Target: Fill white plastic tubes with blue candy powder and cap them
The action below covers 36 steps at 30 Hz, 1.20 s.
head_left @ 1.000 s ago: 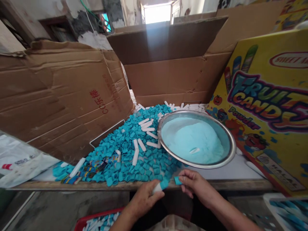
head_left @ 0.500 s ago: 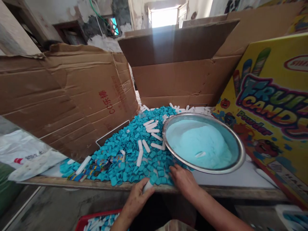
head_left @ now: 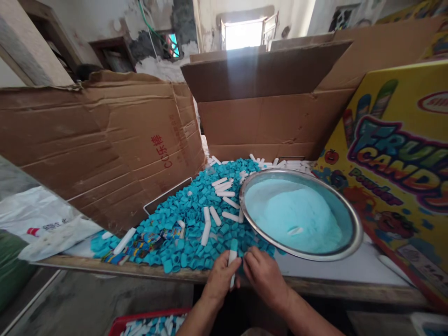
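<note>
My left hand [head_left: 217,280] is closed round a white plastic tube [head_left: 232,257] with a blue cap at its upper end. The tube stands nearly upright, over the table's front edge. Just right of it, my right hand [head_left: 264,275] has its fingers curled together, and whatever may be in them is hidden. Behind both hands spreads a pile of loose blue caps [head_left: 189,249], with several white tubes [head_left: 206,228] lying on top. A steel bowl [head_left: 355,242] of pale blue powder [head_left: 297,210] is beyond my right hand, with a small white piece lying in the powder.
Cardboard flaps [head_left: 115,140] wall the table's left and back. On the right leans a yellow printed candy box [head_left: 402,149]. Below the wooden table edge [head_left: 140,272] is a red crate [head_left: 119,324] of capped tubes. A white sack [head_left: 38,214] lies at the left.
My left hand has moved up and right with the capped tube, which is now more upright. The right hand has drawn down and closer to it. The view has shifted slightly.
</note>
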Available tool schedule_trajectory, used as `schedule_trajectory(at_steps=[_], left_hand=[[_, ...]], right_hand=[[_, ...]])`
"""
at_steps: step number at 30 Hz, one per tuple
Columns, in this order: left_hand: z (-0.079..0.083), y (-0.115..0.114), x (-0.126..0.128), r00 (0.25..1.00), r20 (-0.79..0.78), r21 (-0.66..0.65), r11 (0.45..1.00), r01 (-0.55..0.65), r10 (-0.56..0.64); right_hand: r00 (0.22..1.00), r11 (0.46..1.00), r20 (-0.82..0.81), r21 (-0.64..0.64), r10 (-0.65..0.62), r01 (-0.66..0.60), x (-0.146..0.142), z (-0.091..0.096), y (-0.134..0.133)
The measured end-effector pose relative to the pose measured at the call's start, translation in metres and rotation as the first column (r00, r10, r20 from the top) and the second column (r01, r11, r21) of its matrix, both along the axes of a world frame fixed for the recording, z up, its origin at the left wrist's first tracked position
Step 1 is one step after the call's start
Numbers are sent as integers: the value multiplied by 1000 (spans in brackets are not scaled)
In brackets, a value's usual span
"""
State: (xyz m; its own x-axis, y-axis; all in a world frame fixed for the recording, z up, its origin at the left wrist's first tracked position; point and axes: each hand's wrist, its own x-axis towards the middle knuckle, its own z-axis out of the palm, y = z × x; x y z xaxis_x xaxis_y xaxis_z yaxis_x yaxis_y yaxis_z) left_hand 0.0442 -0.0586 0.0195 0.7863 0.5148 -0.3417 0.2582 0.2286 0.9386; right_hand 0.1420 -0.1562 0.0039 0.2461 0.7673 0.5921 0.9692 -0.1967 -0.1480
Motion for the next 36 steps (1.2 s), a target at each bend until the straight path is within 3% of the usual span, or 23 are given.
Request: schedule_trajectory(at_steps=[6,9,12,14,20,23,25,29,30,32,36], left_hand=[[-3,-2,-1,989,128,-60,996,-61,68],[-6,1,-6,983,172,-83,995,-50,64],[-4,4,-12,975,221,-60,998,25,-11],[-2,5,-15,968,239,-26,996,81,-72],[3,4,-18,957,204,73,979,193,-204],[5,5,-21,962,151,120,971,209,-226],[7,8,-24,968,102,152,965,214,-231],[11,10,-29,947,12,206,927,313,-322],[12,10,-29,934,-4,207,914,350,-356],[14,9,-29,908,-19,191,890,414,-418],[13,8,-26,871,-5,141,862,487,-491]], right_hand=[[973,950,75,210,220,-231,-3,12,-6],[944,948,-204,239,261,-210,-2,13,-11],[796,980,-576,171,187,-107,0,17,-16],[711,987,-685,110,161,-117,2,22,-19],[665,971,-722,42,191,-234,-1,32,-21],[642,980,-757,-14,120,-199,-1,31,-23],[562,989,-826,-39,50,-144,2,32,-26],[220,990,-974,14,45,-141,8,36,-33],[170,988,-984,30,56,-154,9,38,-34],[159,983,-985,39,68,-178,8,41,-34],[213,971,-974,18,70,-239,4,45,-33]])
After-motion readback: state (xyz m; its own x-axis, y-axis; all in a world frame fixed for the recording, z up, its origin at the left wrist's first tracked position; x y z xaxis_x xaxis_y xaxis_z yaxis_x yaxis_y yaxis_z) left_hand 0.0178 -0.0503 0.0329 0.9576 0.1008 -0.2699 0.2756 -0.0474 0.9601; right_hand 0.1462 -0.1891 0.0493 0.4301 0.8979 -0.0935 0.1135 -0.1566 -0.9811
